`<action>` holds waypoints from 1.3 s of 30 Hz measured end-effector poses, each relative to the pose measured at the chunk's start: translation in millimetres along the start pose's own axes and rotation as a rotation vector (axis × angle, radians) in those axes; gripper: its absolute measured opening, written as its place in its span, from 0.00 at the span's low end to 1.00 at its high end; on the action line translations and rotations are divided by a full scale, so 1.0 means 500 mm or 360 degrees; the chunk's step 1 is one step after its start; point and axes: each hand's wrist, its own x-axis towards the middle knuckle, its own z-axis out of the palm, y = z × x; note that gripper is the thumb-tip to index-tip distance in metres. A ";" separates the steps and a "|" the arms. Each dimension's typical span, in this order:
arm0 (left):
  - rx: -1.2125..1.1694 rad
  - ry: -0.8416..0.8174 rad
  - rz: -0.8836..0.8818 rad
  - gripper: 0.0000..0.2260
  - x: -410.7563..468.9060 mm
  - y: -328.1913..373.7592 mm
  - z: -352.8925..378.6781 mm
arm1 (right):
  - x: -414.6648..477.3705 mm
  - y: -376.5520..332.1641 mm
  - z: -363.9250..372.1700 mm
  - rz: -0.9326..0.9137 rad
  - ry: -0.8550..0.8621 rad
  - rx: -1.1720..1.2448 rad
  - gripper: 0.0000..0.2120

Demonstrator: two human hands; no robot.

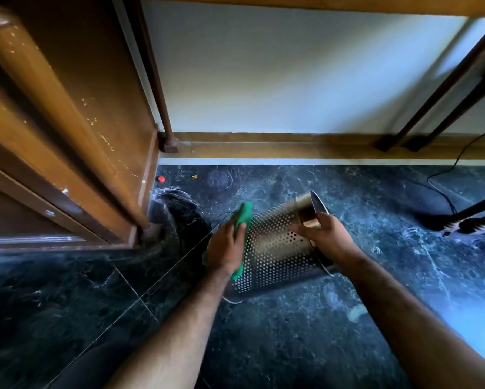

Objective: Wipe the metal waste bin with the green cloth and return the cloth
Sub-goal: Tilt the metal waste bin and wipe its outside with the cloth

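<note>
The metal waste bin is a perforated steel cylinder with a plain band at its base. It is tipped on its side above the dark floor, base end pointing away from me. My right hand grips the bin at its base band. My left hand presses the green cloth flat against the bin's left side; the cloth shows above and below my fingers. The bin's open rim is nearest me, low near the floor.
A brown wooden cabinet stands at the left, with a dark round object on the floor at its corner. Dark furniture legs lean at the right. A black cable trails over the marble floor. The wall skirting runs behind.
</note>
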 end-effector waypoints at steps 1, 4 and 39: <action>0.0007 -0.0009 -0.0092 0.22 0.003 -0.026 -0.002 | -0.003 0.006 -0.004 0.0006 -0.0021 0.0034 0.06; 0.0091 -0.0222 -0.0417 0.25 0.030 -0.054 -0.015 | -0.008 0.004 -0.001 -0.0006 -0.0165 0.0083 0.07; -0.0544 -0.0009 0.0145 0.21 0.068 0.235 -0.074 | 0.029 -0.011 0.013 -0.0233 -0.0614 -0.0342 0.15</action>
